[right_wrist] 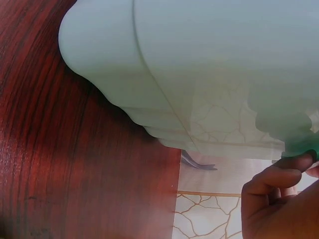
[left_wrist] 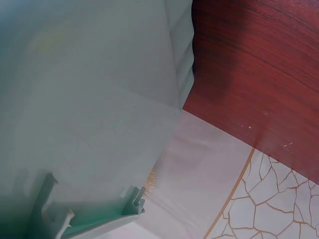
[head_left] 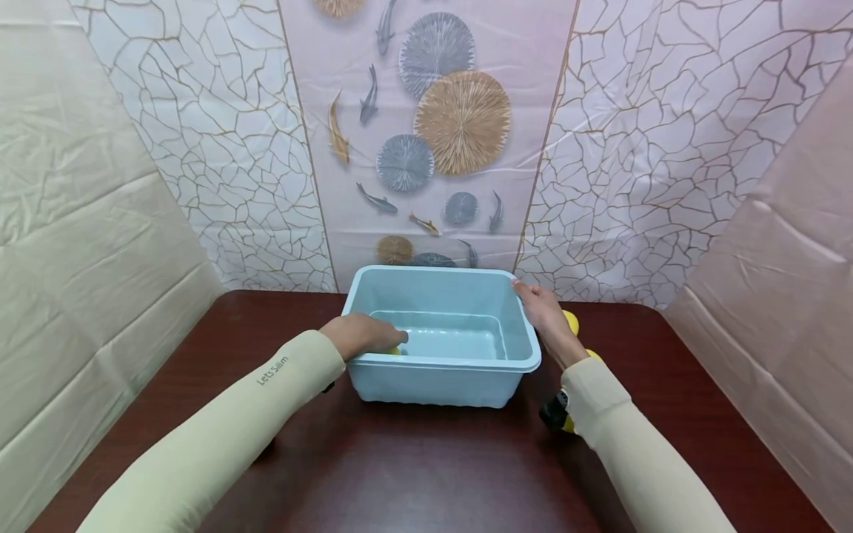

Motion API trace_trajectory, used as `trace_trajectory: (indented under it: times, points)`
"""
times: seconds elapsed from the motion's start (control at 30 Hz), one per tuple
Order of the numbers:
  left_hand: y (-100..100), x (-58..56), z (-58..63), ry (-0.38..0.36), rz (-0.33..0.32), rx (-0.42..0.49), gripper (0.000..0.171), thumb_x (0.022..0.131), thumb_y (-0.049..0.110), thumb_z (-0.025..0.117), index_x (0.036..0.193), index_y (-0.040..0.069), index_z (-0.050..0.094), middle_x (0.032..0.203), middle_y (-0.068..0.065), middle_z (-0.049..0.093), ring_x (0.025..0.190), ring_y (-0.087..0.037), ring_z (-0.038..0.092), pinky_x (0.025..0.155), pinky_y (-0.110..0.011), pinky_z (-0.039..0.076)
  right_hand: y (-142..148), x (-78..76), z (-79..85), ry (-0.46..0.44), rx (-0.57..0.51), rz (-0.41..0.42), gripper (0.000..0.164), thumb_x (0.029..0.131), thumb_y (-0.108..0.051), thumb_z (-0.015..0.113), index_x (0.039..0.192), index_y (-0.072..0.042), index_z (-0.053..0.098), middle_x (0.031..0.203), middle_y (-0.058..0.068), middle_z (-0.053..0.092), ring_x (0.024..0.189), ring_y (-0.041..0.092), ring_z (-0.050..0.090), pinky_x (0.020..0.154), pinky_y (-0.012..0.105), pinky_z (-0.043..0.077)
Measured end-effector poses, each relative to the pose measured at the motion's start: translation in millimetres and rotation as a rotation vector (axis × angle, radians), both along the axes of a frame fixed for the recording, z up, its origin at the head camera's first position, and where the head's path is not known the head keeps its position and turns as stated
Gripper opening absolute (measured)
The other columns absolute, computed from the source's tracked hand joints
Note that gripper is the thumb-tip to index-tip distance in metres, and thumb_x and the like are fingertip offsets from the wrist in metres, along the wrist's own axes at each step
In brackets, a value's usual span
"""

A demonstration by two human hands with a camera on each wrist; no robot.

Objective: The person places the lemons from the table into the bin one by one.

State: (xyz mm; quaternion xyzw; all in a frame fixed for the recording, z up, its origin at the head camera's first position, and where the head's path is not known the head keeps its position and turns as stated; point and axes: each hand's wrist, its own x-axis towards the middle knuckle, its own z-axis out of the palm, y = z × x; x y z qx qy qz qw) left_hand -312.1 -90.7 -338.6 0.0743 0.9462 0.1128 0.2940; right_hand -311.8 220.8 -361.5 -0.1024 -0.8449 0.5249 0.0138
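A light blue plastic basin [head_left: 440, 385] stands on the table, its outer wall [left_wrist: 99, 99] filling much of the left wrist view. My left hand [head_left: 365, 334] reaches over its left rim into the front left corner. A small part of a yellow thing [head_left: 395, 351] shows beneath that hand, which appears to hold it; the fingertips are hidden. My right hand [head_left: 543, 314] grips the right rim near the back corner; its curled fingers [right_wrist: 274, 179] show below the rim in the right wrist view. Left fingers do not appear in the left wrist view.
Yellow things [head_left: 570, 322] lie right of the basin, partly behind my right forearm; their kind is unclear. Dark red wooden table [head_left: 400, 466] lies in front. A patterned cloth backdrop [head_left: 426, 133] stands just behind the basin, with beige cloth sides left and right [head_left: 780, 296].
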Motion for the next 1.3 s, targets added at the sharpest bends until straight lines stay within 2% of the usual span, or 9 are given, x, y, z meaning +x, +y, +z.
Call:
trace_trajectory:
  times: [0.17,0.3,0.37,0.53,0.63,0.9,1.07,1.2,1.3]
  points:
    - [3,-2.1,-1.6,0.021,-0.097,0.014,0.069,0.106,0.056,0.038,0.161,0.015,0.046,0.165,-0.011,0.043,0.145,-0.028,0.042,0.119,-0.048,0.034,0,-1.1,1.1,-0.003,-0.004,-0.006,0.051,0.111,-0.056,0.041,0.089,-0.011,0.048,0.078,0.0,0.049,0.074,0.017,0.052,0.067,0.027,0.046]
    - [2,-1.1,-2.3,0.033,-0.116,0.073,0.067,0.105,0.057,0.04,0.16,0.02,0.048,0.166,-0.007,0.041,0.146,-0.028,0.04,0.119,-0.051,0.033,0,-1.2,2.3,-0.014,0.001,-0.004,0.05,0.111,-0.056,0.041,0.088,-0.012,0.047,0.077,0.0,0.048,0.074,0.017,0.052,0.067,0.027,0.046]
    - [0,-0.2,-1.1,0.051,-0.161,0.086,0.061,0.106,0.054,0.039,0.158,0.025,0.05,0.165,-0.004,0.043,0.146,-0.026,0.041,0.119,-0.051,0.034,-1,-1.4,2.4,-0.018,0.003,-0.006,0.05,0.111,-0.056,0.041,0.088,-0.012,0.047,0.078,0.001,0.048,0.074,0.017,0.052,0.068,0.027,0.046]
    - [-4,-1.7,7.0,0.183,-0.508,0.032,0.044,0.111,0.024,0.05,0.155,0.018,0.053,0.153,-0.009,0.057,0.14,-0.026,0.052,0.115,-0.048,0.042,-2,-1.8,3.0,-0.018,0.005,-0.01,0.051,0.111,-0.057,0.041,0.089,-0.012,0.046,0.077,0.0,0.047,0.073,0.017,0.051,0.067,0.027,0.045]
    - [-6,-4.7,13.8,0.288,-0.625,0.022,0.046,0.107,0.022,0.063,0.151,0.011,0.056,0.142,-0.014,0.064,0.134,-0.027,0.059,0.11,-0.047,0.048,-2,-2.0,2.7,-0.012,0.005,-0.009,0.051,0.111,-0.057,0.041,0.088,-0.012,0.046,0.076,0.0,0.047,0.072,0.016,0.051,0.065,0.026,0.046]
    - [-21,-3.9,31.4,0.578,-0.574,0.095,0.04,0.103,0.029,0.067,0.14,0.012,0.066,0.135,-0.008,0.069,0.126,-0.025,0.065,0.103,-0.048,0.053,-1,-2.3,1.1,-0.009,0.016,-0.004,0.051,0.111,-0.057,0.039,0.091,-0.011,0.048,0.079,0.001,0.049,0.073,0.016,0.052,0.066,0.026,0.046]
    - [-30,-2.0,32.7,0.727,-0.512,0.104,0.034,0.102,0.031,0.069,0.131,0.013,0.071,0.13,-0.008,0.071,0.116,-0.026,0.069,0.091,-0.048,0.058,-2,-2.5,1.5,-0.003,0.017,0.001,0.05,0.111,-0.056,0.039,0.091,-0.01,0.048,0.079,0.001,0.049,0.074,0.017,0.052,0.067,0.026,0.046]
    - [-34,-3.0,28.8,0.789,-0.444,0.136,0.03,0.101,0.031,0.071,0.124,0.011,0.074,0.121,-0.009,0.073,0.105,-0.026,0.07,0.085,-0.047,0.058,-1,-2.8,1.1,-0.008,0.021,0.003,0.05,0.112,-0.055,0.039,0.095,-0.009,0.05,0.081,0.002,0.051,0.076,0.017,0.053,0.069,0.027,0.047]
    - [-38,-3.6,25.4,0.786,-0.382,0.186,0.03,0.101,0.03,0.071,0.123,0.01,0.075,0.12,-0.01,0.073,0.108,-0.027,0.07,0.089,-0.047,0.057,-2,-3.1,0.9,-0.014,0.02,-0.001,0.05,0.112,-0.055,0.038,0.098,-0.009,0.051,0.084,0.004,0.052,0.077,0.018,0.054,0.069,0.027,0.047]
